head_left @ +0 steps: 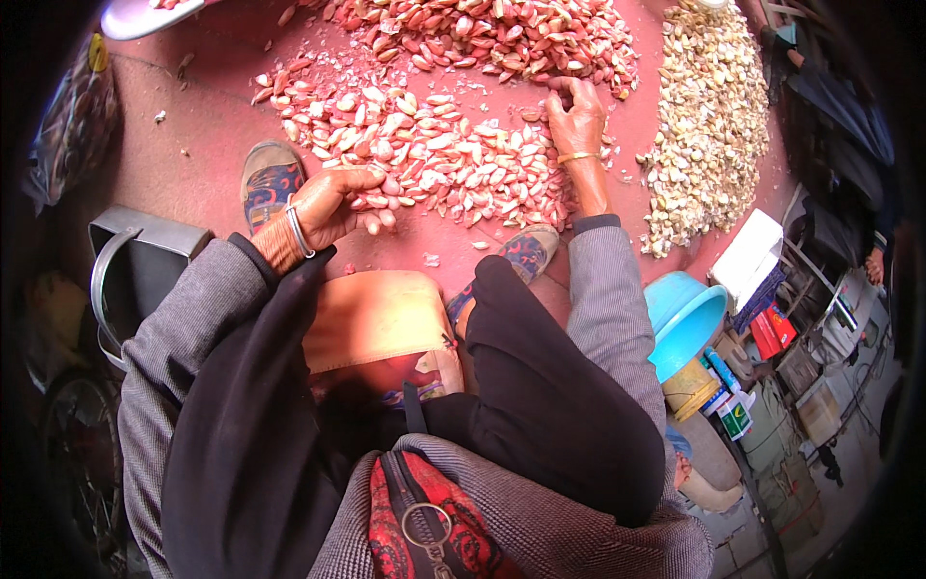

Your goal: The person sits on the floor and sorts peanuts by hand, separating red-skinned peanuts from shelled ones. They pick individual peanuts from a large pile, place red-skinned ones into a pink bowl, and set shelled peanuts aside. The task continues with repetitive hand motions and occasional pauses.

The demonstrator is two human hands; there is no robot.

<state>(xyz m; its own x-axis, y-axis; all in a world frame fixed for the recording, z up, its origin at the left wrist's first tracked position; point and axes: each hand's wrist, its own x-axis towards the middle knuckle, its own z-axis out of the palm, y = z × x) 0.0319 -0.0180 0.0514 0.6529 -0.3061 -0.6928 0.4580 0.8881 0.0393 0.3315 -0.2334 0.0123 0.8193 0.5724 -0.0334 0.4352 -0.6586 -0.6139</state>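
Note:
My left hand [326, 205] is curled at the near left edge of a pile of pale pink clove-shaped pieces [482, 166]. Several pinkish clove-shaped pieces [380, 205] lie in its fingers, under the thumb. Farther off, my right hand [577, 121] reaches to the near edge of a redder heap [502, 34] of similar pieces. Its thumb and forefinger come together there; whatever lies between them is too small to tell. A metal bangle [299, 229] circles my left wrist and a yellowish band [579, 156] my right.
Right of the heaps a long pile of cream-coloured pieces [709, 125] covers the red ground. A blue basin [680, 318], a yellow bucket [690, 386] and boxes stand at right. A metal container with a handle [145, 232] is at left. Another person's hand [875, 265] shows far right.

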